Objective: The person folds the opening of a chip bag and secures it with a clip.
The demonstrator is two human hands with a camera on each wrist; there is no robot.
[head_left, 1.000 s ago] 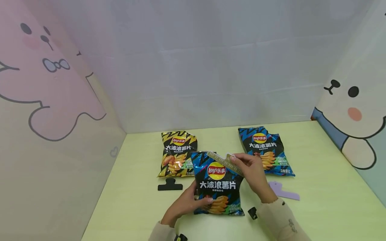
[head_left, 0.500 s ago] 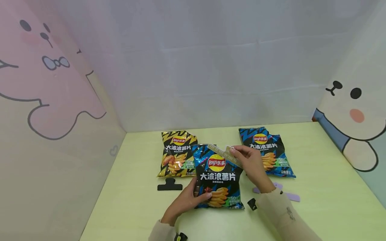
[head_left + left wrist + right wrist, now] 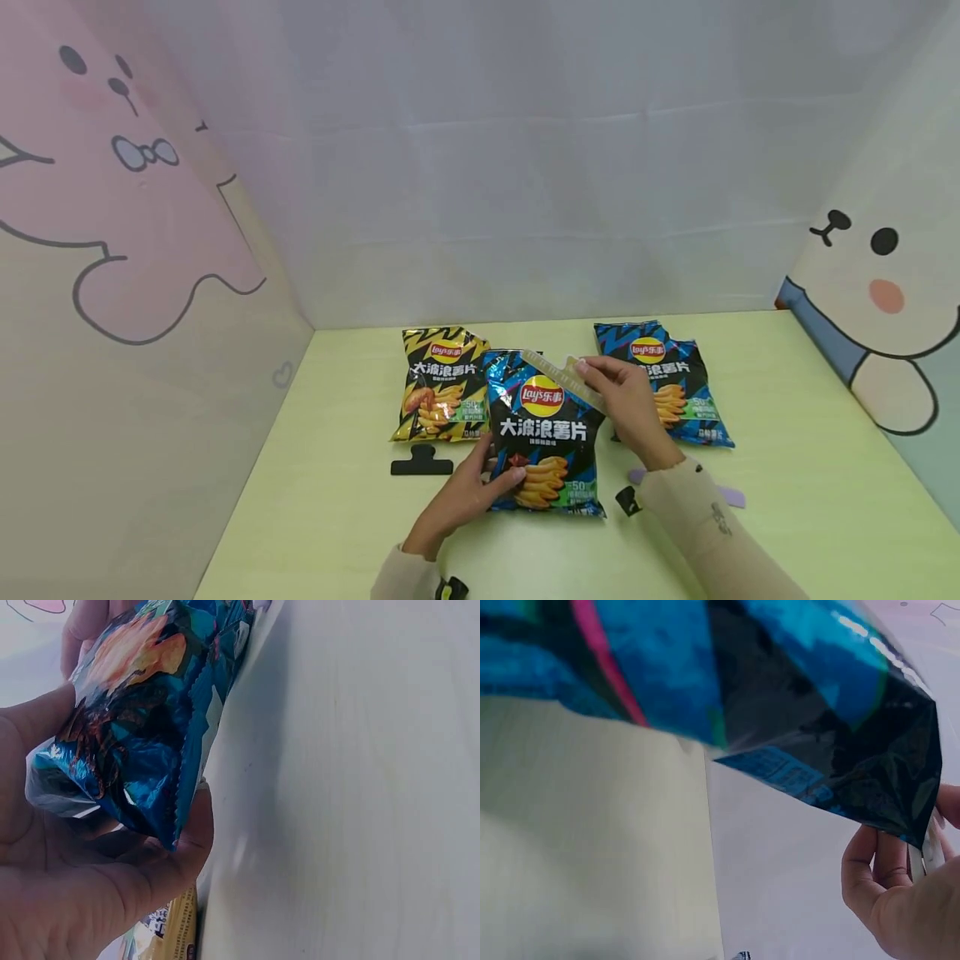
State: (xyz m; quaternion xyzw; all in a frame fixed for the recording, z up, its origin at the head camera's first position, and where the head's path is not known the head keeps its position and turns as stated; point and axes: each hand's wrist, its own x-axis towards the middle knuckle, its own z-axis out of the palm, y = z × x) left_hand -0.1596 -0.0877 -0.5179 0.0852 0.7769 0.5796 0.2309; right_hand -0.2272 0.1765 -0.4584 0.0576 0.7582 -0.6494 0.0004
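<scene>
A blue-and-black chip bag (image 3: 543, 454) is held between both hands at the middle of the table in the head view. My left hand (image 3: 467, 492) grips its lower left side, the thumb across the front; in the left wrist view the fingers curl behind the bag's bottom edge. Across the upper right corner lies a pale bag clip (image 3: 553, 372), set at a slant. The right hand (image 3: 630, 408) pinches that clip by its tab. In the right wrist view the clip (image 3: 928, 855) shows edge-on between the fingers at the bag's corner.
Behind on the left lies a yellow chip bag (image 3: 442, 392), partly overlapped by the held one. Another blue chip bag (image 3: 682, 392) with a torn top is at back right. A black bag clip (image 3: 422, 461) lies at left; a purple clip (image 3: 730, 497) is partly under the right sleeve.
Both hands have raised the chip bag and moved it slightly away, with the clip staying at its top corner. The right forearm now covers more of the purple clip.
</scene>
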